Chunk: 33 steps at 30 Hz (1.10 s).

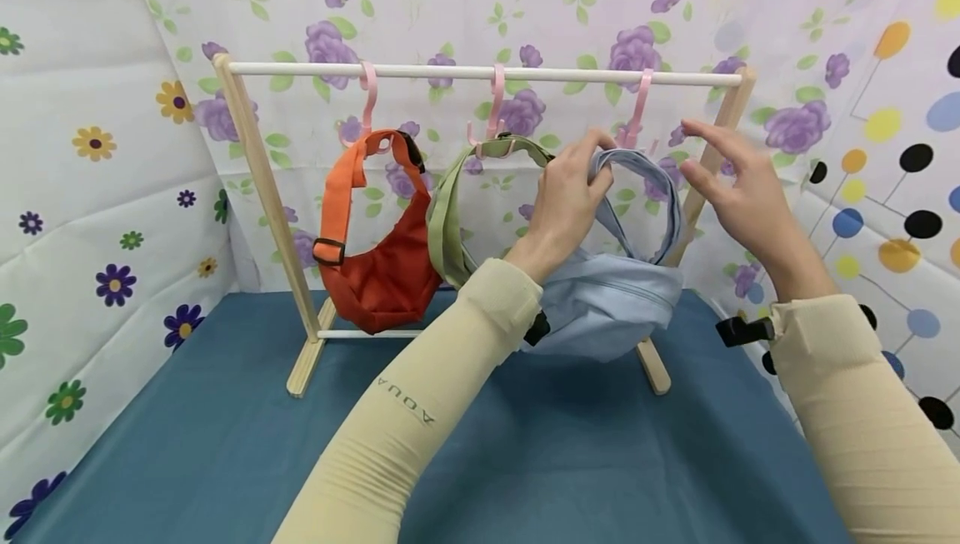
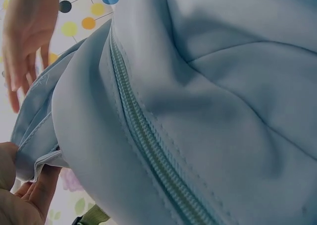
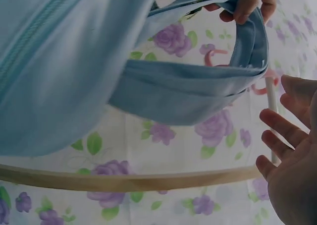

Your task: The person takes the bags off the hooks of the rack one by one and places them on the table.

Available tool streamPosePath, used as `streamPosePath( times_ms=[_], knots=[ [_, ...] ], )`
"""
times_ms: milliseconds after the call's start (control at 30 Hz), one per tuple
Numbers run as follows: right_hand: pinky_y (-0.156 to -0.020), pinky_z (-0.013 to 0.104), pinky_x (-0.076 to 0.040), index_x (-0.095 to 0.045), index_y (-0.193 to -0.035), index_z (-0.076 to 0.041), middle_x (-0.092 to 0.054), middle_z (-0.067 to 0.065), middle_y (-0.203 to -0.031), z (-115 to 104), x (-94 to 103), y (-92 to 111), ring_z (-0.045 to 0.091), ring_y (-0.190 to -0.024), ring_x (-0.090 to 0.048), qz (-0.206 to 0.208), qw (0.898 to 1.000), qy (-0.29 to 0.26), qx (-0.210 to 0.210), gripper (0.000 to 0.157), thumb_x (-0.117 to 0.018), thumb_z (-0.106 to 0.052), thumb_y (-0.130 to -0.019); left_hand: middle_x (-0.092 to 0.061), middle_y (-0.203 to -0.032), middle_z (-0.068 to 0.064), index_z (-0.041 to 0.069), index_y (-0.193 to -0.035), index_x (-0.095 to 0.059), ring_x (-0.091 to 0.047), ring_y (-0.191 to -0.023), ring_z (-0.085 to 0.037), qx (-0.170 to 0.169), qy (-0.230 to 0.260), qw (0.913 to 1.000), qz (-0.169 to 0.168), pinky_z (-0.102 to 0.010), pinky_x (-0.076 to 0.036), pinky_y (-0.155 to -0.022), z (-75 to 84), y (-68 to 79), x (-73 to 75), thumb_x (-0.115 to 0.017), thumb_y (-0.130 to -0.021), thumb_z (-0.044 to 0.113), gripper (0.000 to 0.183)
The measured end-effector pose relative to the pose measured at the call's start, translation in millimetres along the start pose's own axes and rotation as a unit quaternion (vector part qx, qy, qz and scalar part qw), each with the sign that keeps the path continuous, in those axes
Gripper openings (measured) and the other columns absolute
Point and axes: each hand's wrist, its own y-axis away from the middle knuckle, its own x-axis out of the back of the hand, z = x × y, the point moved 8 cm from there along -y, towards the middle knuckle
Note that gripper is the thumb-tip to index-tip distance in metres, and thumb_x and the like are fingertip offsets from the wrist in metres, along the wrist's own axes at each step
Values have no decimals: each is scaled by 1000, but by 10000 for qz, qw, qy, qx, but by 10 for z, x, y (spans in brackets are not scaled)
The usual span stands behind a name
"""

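Pinching strap (image 1: 672, 211) of light-blue bag (image 1: 607, 302) at upper left with left hand (image 1: 565, 194), nearer; gripping nothing with right hand (image 1: 750, 198), fingers apart, just right. Holding strap upright near right-end pink hook (image 1: 639, 107); can't tell if hooked.

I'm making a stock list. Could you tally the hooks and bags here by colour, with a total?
Pink hooks: 3
Orange bag: 1
Green bag: 1 (mainly its strap shows)
Light blue bag: 1
Total: 6
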Motion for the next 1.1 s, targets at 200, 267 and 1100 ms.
streamPosePath(
  times_ms=[200, 267, 1100],
  knots=[
    [-126, 38, -20, -50, -156, -20, -55, 12, -152, 195, -47, 275, 11, -147, -40, -187, 9990, -312, -261, 52, -62, -15, -106, -50, -84, 1, 21, -121, -62, -46, -71, -12, 50, 105, 9998, 154, -26, -38, -63, 1, 1, 54, -61, -104, 15, 17],
    [-125, 32, -20, -47, -158, -20, -54, 15, -152, 263, -80, 379, 14, -149, -39, -341, 9975, -481, -383, 54, -60, -13, -107, -50, -84, 1, 20, -121, -62, -46, -72, -12, 28, 118, 9998, 164, -26, -38, -64, 8, 6, 62, -61, -104, 15, 18],
    [-104, 26, -45, -26, -163, -5, -42, 19, -155, 792, -636, 1121, 29, -137, -46, -2910, 9208, -1658, -1999, 58, -49, -21, -112, -49, -84, 0, 19, -123, -62, -46, -70, -12, -42, 204, 9994, 272, -26, -38, -63, 34, 40, 131, -60, -104, 13, 20]
  ],
)
